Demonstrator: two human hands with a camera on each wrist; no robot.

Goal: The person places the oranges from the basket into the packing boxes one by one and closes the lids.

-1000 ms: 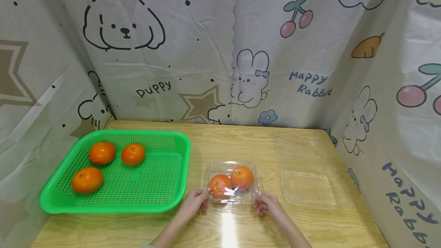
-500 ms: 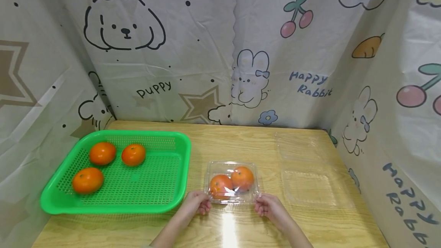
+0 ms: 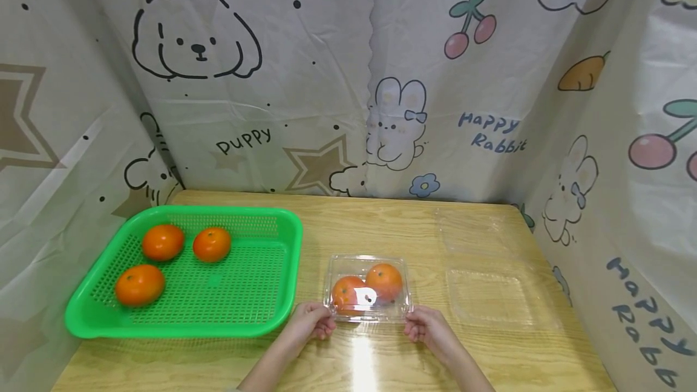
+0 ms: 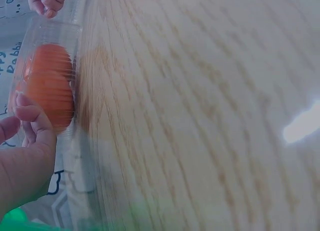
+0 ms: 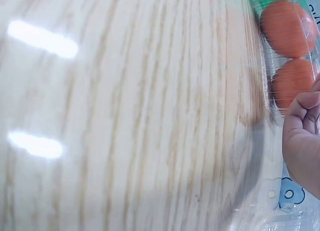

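A clear plastic clamshell box (image 3: 343, 265) sits on the table in the head view, its lid down over two orange tangerines, one at left (image 3: 344, 290) and one at right (image 3: 384, 281). My left hand (image 3: 308, 323) pinches the box's front left corner between thumb and curled fingers. At the front right corner, my right hand (image 3: 430, 329) grips the rim the same way. From the left wrist, the left hand (image 4: 35, 156) shows at the near end of the box (image 4: 52, 33). The right wrist view has the right hand (image 5: 302, 133) against the box's side, next to the fruit.
To the left stands a green mesh basket (image 3: 245, 322) with three tangerines (image 3: 139, 285) in it. Two clear plastic trays or lids lie at the right, one in front (image 3: 490, 295) and one behind (image 3: 474, 231). A printed curtain (image 3: 305, 77) encloses the wooden table (image 3: 359, 222).
Both hands have shifted very slightly at the box's front corners, keeping their grip. The box has barely moved, and a glare spot on its lid has changed. Basket and trays stay put.
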